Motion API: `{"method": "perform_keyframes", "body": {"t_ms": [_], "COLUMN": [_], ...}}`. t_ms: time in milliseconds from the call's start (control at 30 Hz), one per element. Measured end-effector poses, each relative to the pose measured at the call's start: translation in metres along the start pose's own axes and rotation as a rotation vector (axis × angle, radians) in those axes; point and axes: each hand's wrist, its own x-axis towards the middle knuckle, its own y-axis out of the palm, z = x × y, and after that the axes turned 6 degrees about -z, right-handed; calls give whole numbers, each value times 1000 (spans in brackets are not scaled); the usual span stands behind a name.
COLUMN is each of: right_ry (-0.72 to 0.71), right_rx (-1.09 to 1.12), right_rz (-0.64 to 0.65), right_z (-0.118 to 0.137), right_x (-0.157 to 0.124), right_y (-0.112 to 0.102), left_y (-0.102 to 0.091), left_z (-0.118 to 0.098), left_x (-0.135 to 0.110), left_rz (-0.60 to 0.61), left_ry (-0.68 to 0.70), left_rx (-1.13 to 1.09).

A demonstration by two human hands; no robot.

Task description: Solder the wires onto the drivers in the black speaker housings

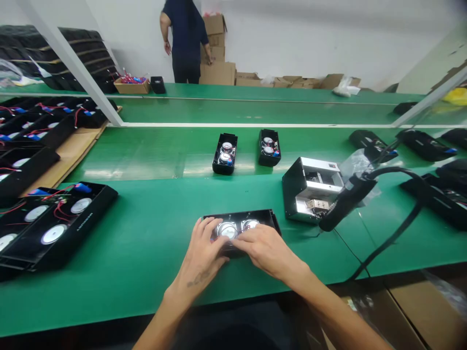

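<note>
In front of me on the green bench lies a black speaker housing (268,217) with two round silver-white speakers (228,230) facing up. My left hand (202,253) grips the left end of this housing, thumb at the near side and fingers over the top. My right hand (268,248) reaches in from the right, its thumb and fingertips pinched together between the two speakers. Whatever sits in that pinch is too small or hidden to make out. The lower right part of the housing is covered by my right hand.
A silver-and-black bench machine (310,189) and a black-handled electric screwdriver (348,199) with a cable stand at right. Two speaker housings (225,154) lie farther back. More housings (69,214) fill the left; others lie far right. A person (185,39) stands beyond, near cardboard boxes (218,73).
</note>
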Motion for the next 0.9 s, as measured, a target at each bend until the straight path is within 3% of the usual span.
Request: {"method": "perform_keyframes", "body": {"t_ms": [167,433,667,800,900], "right_ry": [40,58,127,241,307], "right_rx": [7,132,103,170,261], "right_rz": [197,214,228,163,250], "right_z": [3,3,8,-5,-24], "right_x": [11,16,16,38,64], "right_y": [-1,-4,10,0,-15], "left_y": [5,12,9,1,-4], "left_z": [4,10,11,31,48], "left_x": [8,5,16,53,84], "left_rz": [16,17,-6,153,335], "left_ry": [47,60,26,-58,-195], "left_rx": [29,2,-81,-294,-421]}}
